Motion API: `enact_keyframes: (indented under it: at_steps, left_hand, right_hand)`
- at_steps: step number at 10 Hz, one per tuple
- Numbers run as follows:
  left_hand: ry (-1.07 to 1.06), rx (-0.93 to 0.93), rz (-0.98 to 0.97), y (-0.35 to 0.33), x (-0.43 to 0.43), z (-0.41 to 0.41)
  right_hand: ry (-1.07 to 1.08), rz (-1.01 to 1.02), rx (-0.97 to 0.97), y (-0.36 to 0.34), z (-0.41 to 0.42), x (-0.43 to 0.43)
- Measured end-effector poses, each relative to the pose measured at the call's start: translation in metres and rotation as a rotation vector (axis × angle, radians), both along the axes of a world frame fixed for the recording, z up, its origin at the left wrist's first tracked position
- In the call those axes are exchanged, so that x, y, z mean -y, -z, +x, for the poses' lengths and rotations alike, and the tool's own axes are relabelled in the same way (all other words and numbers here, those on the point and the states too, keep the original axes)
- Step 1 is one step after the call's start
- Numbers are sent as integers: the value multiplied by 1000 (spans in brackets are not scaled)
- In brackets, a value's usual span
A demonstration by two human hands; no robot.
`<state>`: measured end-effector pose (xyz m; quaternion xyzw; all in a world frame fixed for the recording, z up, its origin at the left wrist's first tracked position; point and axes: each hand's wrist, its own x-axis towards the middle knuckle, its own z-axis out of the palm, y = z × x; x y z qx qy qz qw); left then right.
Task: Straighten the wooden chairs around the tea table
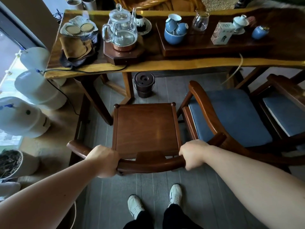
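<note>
A dark wooden chair (pixel 146 128) with a bare square seat stands in front of me, facing the tea table (pixel 165 64). My left hand (pixel 104 160) grips the left part of its curved top rail. My right hand (pixel 193 153) grips the right part of the same rail. To its right stands a second wooden chair (pixel 229 118) with a blue cushion, its armrest close beside the first chair's seat. A third cushioned chair (pixel 283 113) shows at the far right, partly cut off.
The table holds a glass kettle (pixel 121 27) on a wooden base, blue cups (pixel 175 31), a glass pitcher and a small box. A brown bucket (pixel 144 85) sits under the table. Water jugs (pixel 38 88) lie at the left. My feet stand on grey floorboards.
</note>
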<state>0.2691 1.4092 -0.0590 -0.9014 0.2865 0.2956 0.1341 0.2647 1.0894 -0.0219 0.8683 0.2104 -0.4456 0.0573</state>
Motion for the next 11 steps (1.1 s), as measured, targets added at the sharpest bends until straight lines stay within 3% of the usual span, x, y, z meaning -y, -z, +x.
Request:
enact_keyframes:
  at_steps: [9, 10, 11]
  left_hand:
    - [-162, -39, -47, -16, 48, -35]
    - [-139, -82, -75, -26, 44, -32]
    - [-107, 0, -132, -40, 50, -30]
  right_hand:
    - [-84, 36, -27, -1, -11, 43]
    - [-79, 50, -8, -6, -10, 48]
    - [-134, 129, 171, -14, -5, 48]
